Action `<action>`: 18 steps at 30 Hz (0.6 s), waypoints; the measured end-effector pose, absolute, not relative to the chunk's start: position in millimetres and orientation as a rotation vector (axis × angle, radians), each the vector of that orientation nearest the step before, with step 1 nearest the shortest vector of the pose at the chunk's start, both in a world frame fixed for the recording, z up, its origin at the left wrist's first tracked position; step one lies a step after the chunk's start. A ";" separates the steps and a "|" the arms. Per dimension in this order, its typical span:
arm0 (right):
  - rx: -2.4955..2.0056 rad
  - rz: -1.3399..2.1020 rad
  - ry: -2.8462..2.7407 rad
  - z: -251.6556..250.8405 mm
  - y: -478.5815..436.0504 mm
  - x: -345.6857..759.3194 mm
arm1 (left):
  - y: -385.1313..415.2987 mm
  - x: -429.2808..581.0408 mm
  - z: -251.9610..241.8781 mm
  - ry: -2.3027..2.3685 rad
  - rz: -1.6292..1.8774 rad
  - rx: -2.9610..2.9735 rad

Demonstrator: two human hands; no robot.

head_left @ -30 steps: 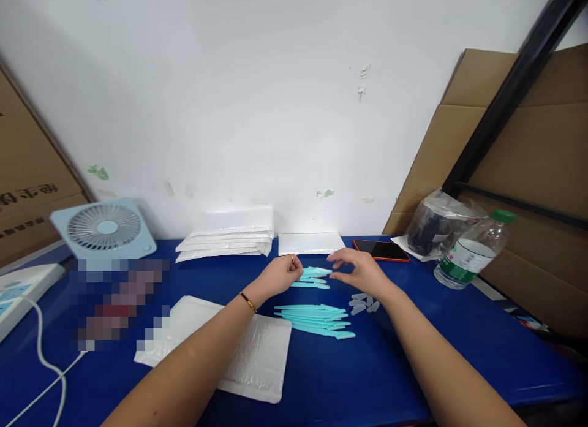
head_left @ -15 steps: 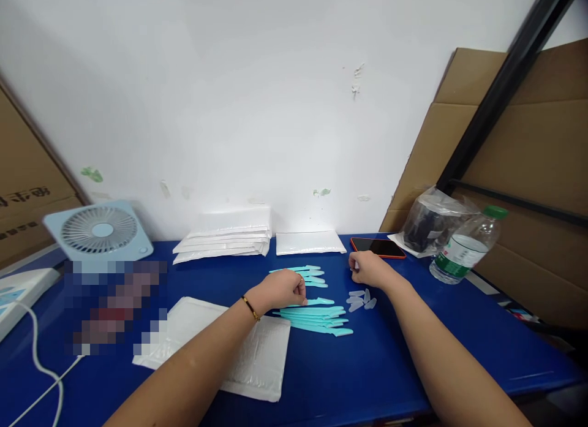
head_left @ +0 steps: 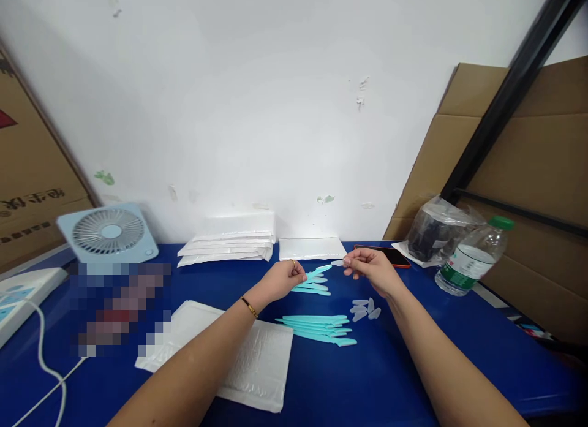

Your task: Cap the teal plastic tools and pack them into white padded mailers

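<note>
Head-worn view, looking forward and down — close over blue table (head_left: 367,378), hands (head_left: 281,281) (head_left: 374,272) mid-frame, wall (head_left: 239,108) beyond

This looks like a corner of a small workshop or stockroom: a blue table (head_left: 362,378) against a scuffed white wall (head_left: 257,108), white padded envelopes (head_left: 227,242) stacked at the back, printed cardboard (head_left: 39,151) at the left, and plain cardboard (head_left: 537,163) behind a black metal frame (head_left: 500,102) at the right.

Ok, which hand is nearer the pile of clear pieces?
Right. The right hand is just beyond the pile, pinching another clear piece; the left hand is farther off, to the pile's left, holding a turquoise tool.
</note>
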State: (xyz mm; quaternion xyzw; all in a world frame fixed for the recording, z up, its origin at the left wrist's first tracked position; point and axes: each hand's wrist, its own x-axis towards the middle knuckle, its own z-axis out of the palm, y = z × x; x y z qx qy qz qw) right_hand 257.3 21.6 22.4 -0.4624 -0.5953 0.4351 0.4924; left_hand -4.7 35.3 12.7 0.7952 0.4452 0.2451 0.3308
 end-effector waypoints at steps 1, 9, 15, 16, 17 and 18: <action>-1.109 1.064 -1.435 23.0 20.6 254.2 | 35.9 -5.0 12.8 1.164 0.640 2.072; -1.134 1.081 -1.516 23.4 13.8 232.8 | 33.5 -1.5 13.5 1.126 0.642 2.081; -1.361 0.981 -1.818 24.6 15.6 248.0 | 33.1 -2.4 10.0 1.270 0.540 2.223; -1.414 0.927 -1.902 25.6 16.3 257.2 | 32.1 -2.7 11.3 1.306 0.530 2.265; -1.454 0.879 -1.993 26.6 16.9 266.9 | 30.6 -2.7 13.2 1.325 0.529 2.309; -1.483 0.853 -2.089 27.4 17.3 276.2 | 28.8 -2.4 15.5 1.318 0.530 2.350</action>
